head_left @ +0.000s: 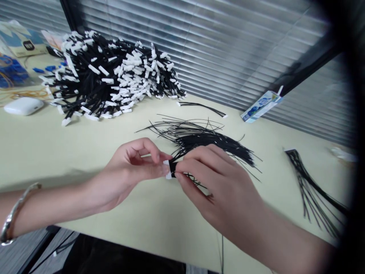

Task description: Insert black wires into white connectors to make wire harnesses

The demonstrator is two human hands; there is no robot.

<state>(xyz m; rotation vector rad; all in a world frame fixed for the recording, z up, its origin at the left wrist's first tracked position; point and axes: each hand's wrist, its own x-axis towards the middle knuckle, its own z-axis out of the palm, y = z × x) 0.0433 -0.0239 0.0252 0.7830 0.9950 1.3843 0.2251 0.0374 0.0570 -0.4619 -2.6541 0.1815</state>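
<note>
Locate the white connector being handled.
In the head view, the white connector is just below and left of centre, pinched by the left hand, with the right hand at the black wires beside it.

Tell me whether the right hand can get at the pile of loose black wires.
Probably yes: the pile of loose black wires lies just beyond the right hand, largely uncovered, though that hand's fingers look busy pinching wires at the white connector.

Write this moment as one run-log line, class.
left hand: pinching white connector | right hand: pinching black wires beside connector | loose wire pile: on table beyond hands
</note>
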